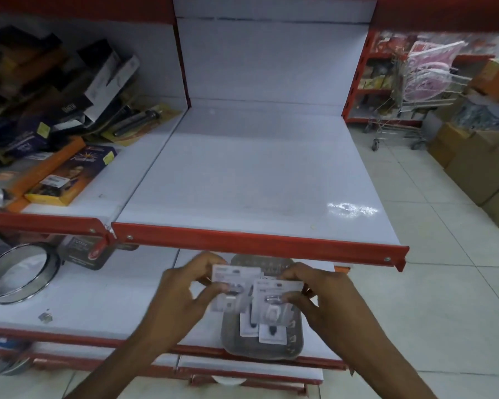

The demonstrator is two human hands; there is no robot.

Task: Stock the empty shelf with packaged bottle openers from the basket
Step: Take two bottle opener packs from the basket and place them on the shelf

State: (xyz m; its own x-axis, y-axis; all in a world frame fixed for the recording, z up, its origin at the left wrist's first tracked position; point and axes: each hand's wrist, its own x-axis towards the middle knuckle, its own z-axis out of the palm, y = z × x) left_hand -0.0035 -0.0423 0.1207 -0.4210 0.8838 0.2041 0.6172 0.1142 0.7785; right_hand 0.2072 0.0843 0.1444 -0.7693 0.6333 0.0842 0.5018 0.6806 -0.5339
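Low in the frame's centre, two white carded bottle opener packs, long axes upright, are held above the grey basket (297,345): left pack (228,289) in the left hand (182,292) grip, right pack (274,298) in the right hand (326,298) grip, below the bare white shelf (251,180).

Left grip (185,286), right grip (314,292) pinched closed

Upper shelf (257,180) bare from red front lip (257,240) to back panel, open to entry from above and front across full width. Left neighbouring bay blocked by stacked boxes (55,110). Lower shelf (104,295) cramped beneath the lip: basket (231,338) at front edge, both hands with packaged bottle openers (252,289) just above it, metal sieve (18,272) at left
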